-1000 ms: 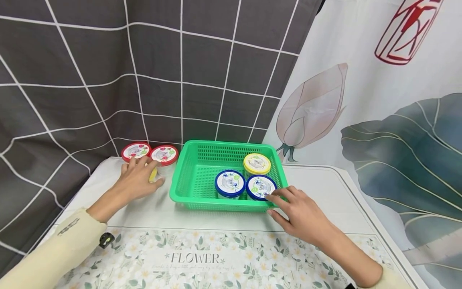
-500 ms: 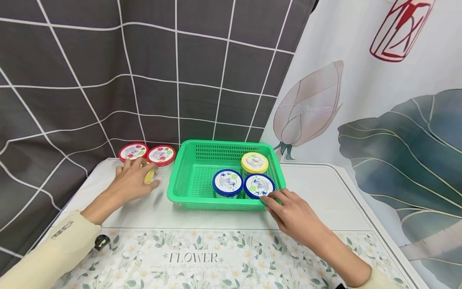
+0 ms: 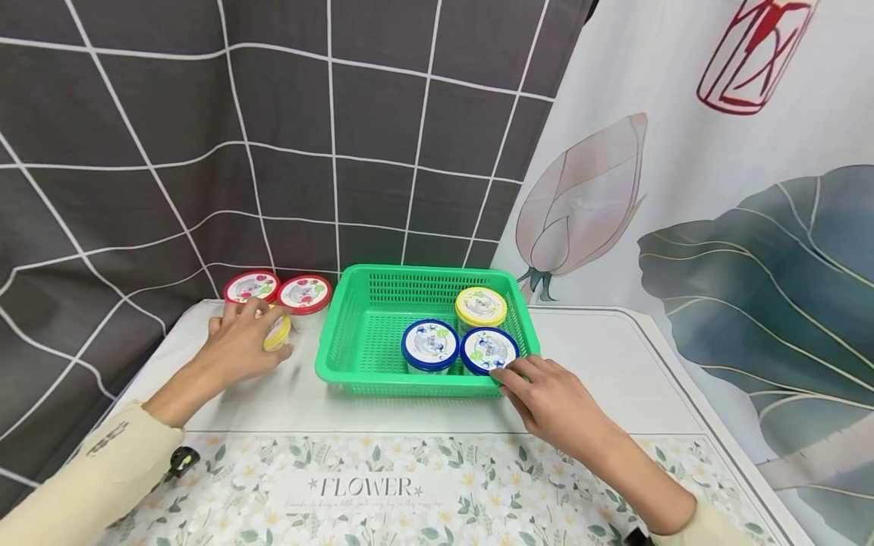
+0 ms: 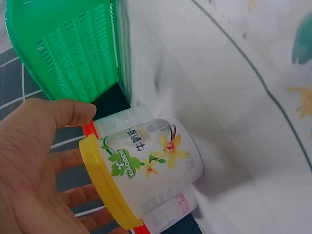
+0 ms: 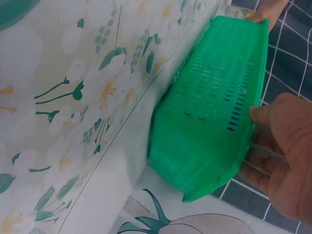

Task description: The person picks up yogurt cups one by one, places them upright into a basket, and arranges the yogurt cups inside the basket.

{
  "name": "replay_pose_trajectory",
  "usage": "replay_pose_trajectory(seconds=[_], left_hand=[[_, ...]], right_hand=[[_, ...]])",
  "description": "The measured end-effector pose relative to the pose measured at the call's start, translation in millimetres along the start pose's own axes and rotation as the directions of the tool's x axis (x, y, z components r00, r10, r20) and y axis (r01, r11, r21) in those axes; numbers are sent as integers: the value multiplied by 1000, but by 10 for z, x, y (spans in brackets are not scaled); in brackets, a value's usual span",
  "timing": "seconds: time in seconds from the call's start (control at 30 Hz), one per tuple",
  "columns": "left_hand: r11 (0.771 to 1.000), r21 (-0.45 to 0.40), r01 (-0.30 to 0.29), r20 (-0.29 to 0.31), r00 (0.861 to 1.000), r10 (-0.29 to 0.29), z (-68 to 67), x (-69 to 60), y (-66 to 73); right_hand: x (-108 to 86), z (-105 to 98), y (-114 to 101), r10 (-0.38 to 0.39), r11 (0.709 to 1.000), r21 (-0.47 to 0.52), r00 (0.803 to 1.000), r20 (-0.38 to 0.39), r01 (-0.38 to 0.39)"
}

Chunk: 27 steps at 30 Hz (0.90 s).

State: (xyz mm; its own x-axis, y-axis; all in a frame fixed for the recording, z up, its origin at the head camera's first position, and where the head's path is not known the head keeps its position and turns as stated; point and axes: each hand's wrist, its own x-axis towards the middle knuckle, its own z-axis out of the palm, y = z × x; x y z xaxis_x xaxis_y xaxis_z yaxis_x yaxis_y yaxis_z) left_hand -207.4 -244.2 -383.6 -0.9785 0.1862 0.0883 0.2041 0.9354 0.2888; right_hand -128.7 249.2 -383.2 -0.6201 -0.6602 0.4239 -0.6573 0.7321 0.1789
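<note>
A yogurt cup with a yellow lid (image 3: pixel 278 334) stands on the table left of the green plastic basket (image 3: pixel 382 380). My left hand (image 3: pixel 239 343) is spread around its lid; in the left wrist view the thumb stands apart from the lid (image 4: pixel 105 183), with the fingers behind it. Two red-lidded cups (image 3: pixel 305 293) stand just behind. My right hand (image 3: pixel 556 400) holds the basket's front right rim, thumb outside and fingers over it, as the right wrist view shows. Inside the basket are two blue-lidded cups (image 3: pixel 430 343) and one yellow-lidded cup (image 3: pixel 481 305).
A dark grid curtain (image 3: pixel 287 98) hangs behind the table, and a white printed curtain (image 3: pixel 594 205) is at the right. A flowered mat (image 3: pixel 369 485) covers the near part of the table. The basket's left half shows its bare floor.
My left hand has shifted slightly left, uncovering more of the yellow lid. My right hand's thumb and fingers have closed on the basket rim. The view has shifted a little.
</note>
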Motion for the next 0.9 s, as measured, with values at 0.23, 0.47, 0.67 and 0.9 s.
replay_pose_trajectory(seconds=[0.23,0.47,0.67,0.9], left_hand=[[1000,-2,23,21,1000,-23,-21,40,-31],[1000,6,16,40,999,-17,-102,94,-78],[1000,8,-12,44,999,11,-184,164,-126],[999,-1,-40,94,995,40,-268,217,-136]], right_hand=[[22,-30,-21,15,1000,-11,1000,22,-15],[48,-31,-16,14,1000,-7,1000,21,-13],[85,-68,-14,25,1000,11,999,42,-25],[130,-110,-4,61,997,43,994,94,-65]])
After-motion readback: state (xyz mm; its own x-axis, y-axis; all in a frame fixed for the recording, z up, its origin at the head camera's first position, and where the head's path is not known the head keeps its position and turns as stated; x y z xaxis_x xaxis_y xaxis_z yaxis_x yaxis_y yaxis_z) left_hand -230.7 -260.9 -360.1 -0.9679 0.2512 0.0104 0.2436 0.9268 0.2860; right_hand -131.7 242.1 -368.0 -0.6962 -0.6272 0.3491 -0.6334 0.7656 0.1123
